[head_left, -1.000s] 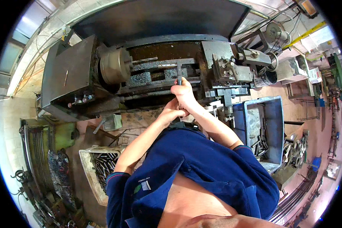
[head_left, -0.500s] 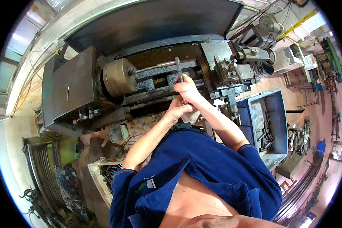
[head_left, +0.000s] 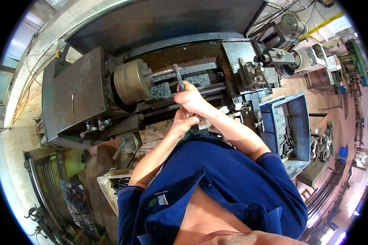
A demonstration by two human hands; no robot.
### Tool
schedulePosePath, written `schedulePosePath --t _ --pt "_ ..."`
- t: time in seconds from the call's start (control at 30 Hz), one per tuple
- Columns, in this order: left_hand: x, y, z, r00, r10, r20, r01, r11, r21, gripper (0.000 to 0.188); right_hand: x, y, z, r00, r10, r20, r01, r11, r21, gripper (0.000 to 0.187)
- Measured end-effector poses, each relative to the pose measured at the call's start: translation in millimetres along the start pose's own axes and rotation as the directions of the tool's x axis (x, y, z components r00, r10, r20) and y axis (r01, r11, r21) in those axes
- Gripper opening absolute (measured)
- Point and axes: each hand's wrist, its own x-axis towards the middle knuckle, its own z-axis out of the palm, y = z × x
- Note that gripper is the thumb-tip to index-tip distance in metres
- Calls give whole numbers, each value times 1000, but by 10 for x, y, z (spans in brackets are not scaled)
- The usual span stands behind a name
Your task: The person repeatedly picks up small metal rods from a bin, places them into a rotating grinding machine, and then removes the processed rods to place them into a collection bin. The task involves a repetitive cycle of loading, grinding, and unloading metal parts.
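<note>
My right hand (head_left: 191, 100) is closed around a slim grey metal tool (head_left: 178, 73) whose narrow end points away from me; its exact kind cannot be made out. That end overlaps the tip of a round metal bar (head_left: 163, 72) sticking out of the lathe chuck (head_left: 133, 81); whether they touch cannot be told. Just below and nearer to me, my left hand (head_left: 185, 123) is closed, with the thumb pressed over the fingers. What it grips is mostly hidden beneath my right hand and wrist. Both hands are over the front of the lathe bed.
The lathe headstock (head_left: 73, 87) stands at left, with levers (head_left: 93, 127) low on its front. At right are the tool post and carriage (head_left: 253, 75). A blue bin (head_left: 308, 130) with metal pieces stands right of me. Chips (head_left: 161, 90) lie on the bed.
Both hands have moved left with the tool, closer to the chuck. The tool's end now crosses the bar's tip. The view has shifted slightly.
</note>
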Motion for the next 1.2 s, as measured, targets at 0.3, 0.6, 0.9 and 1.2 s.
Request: schedulePosePath --t 0.3,0.6,0.9,1.2 --pt "17 -23 -18 1000 -14 -16 14 1000 -10 54 9 -5 -6 999 39 16 -39 999 14 22" --pt "25 -36 -95 999 33 34 -34 999 31 67 38 22 17 999 52 17 -52 999 3 25" --pt "50 -60 -66 997 77 13 -78 997 11 58 34 83 7 1000 25 19 -26 998 53 27" --pt "73 -54 -105 998 26 54 -25 1000 -13 55 21 23 -8 1000 29 10 -29 999 36 26"
